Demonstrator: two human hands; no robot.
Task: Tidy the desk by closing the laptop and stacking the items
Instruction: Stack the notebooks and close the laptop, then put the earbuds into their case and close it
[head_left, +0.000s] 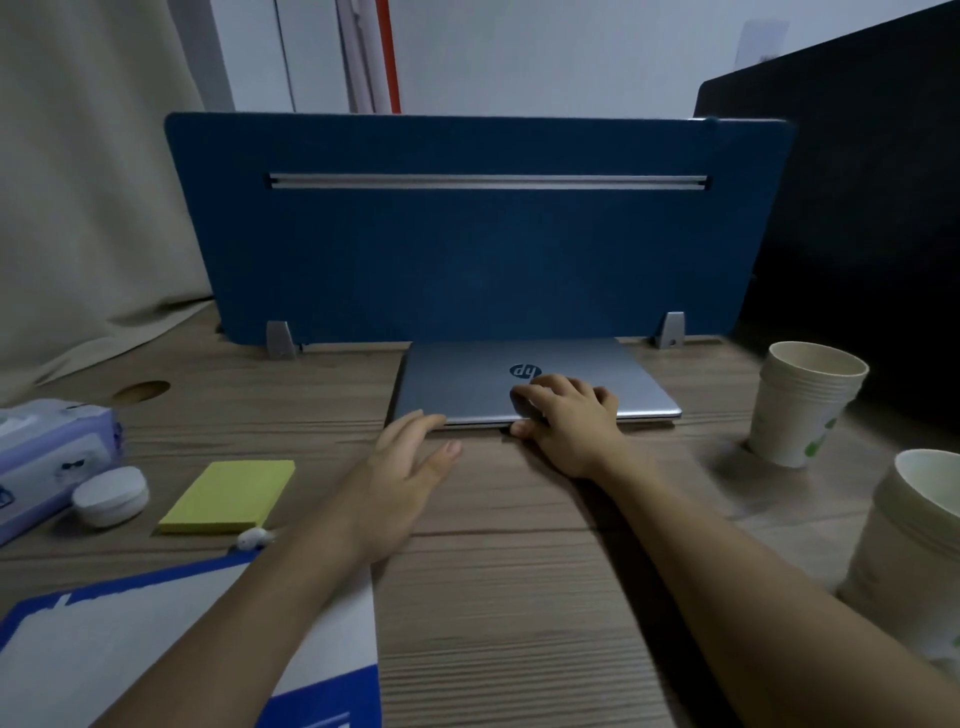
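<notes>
A silver laptop (467, 384) lies shut flat on the wooden desk, against the blue divider. My right hand (566, 421) grips its front edge, fingers on the lid and thumb under the rim. My left hand (410, 462) hovers open just in front of the laptop's left front corner, fingertips close to the edge. A yellow sticky-note pad (228, 496) lies to the left. A blue-and-white paper or folder (104, 639) lies at the near left, partly under my left forearm.
A blue divider panel (478, 249) stands behind the laptop. A purple tissue pack (52, 447), a white round case (110, 496) and a small white item (253, 538) sit at left. Stacked paper cups (800, 405) and another cup stack (909, 551) stand at right.
</notes>
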